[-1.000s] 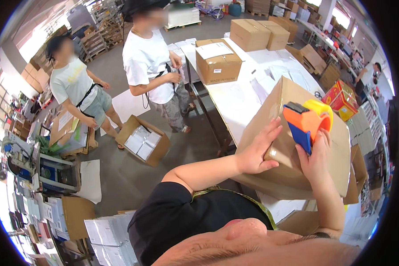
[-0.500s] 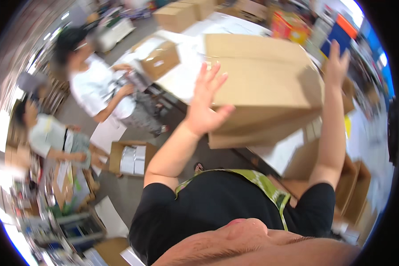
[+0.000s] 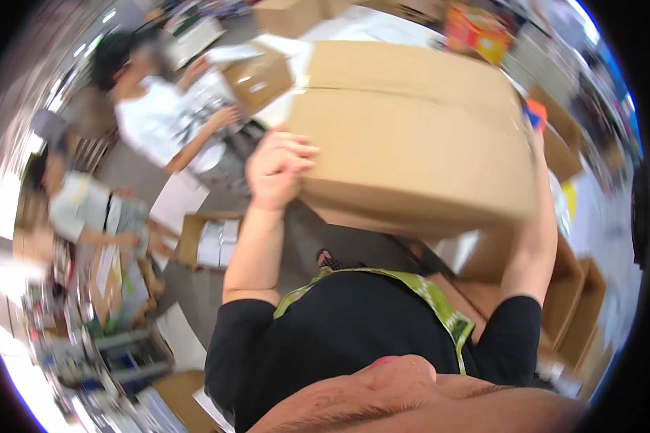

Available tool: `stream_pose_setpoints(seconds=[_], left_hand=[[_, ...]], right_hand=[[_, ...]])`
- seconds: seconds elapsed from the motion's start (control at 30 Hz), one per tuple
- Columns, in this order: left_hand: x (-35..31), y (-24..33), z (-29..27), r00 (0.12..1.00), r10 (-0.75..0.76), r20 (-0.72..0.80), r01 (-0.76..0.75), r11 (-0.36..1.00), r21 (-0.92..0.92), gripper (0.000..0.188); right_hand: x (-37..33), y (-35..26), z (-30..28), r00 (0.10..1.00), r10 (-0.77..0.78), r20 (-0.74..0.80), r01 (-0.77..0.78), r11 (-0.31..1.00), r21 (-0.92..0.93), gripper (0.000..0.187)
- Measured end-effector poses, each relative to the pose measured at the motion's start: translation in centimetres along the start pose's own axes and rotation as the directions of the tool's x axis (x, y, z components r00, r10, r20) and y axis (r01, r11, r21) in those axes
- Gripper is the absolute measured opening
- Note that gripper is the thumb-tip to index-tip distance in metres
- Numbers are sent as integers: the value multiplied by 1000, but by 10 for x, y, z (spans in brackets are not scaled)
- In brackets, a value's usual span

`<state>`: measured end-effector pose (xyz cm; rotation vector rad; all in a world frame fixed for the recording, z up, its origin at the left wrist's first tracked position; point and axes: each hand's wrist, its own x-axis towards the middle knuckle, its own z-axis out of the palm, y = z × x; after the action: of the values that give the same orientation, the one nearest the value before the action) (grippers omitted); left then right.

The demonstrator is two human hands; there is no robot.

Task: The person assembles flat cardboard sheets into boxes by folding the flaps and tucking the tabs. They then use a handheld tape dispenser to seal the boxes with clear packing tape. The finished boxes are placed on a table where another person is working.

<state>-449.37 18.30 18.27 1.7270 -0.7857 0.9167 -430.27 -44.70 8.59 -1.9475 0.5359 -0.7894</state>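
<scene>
A large closed cardboard box (image 3: 404, 137) fills the space before me, its top flaps meeting along a seam. My left hand (image 3: 280, 167) is closed at the box's left side, fingers curled against its edge. At the far right side is my right hand (image 3: 537, 144), blurred, with its fingers mostly hidden behind the box. A small orange-and-blue thing (image 3: 535, 114) shows right beside that hand; whether I hold it, I cannot tell.
A white-topped table (image 3: 383, 27) runs behind the box, with a smaller carton (image 3: 260, 79) on it. Two people in white tops stand to the left. An open carton with white stacks (image 3: 218, 244) sits on the floor. Empty open cartons (image 3: 581, 310) stand at right.
My left hand has gone from spread in the air to curled on the box's left side. The right hand has come down along the right side. The box appears shifted left and nearer.
</scene>
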Motion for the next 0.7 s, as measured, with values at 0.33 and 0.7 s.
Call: stream_pose_setpoints(seconds=[0.33,0.7], left_hand=[[-38,-2,-41,989,-63,-132,64,998,4,34],[-38,-75,-110,962,-199,-186,162,967,-195,45]], right_hand=[[-134,61,26,961,243,-135,-277,884,-377,60],[-310,101,81,789,604,106,-404,642,-651,47]])
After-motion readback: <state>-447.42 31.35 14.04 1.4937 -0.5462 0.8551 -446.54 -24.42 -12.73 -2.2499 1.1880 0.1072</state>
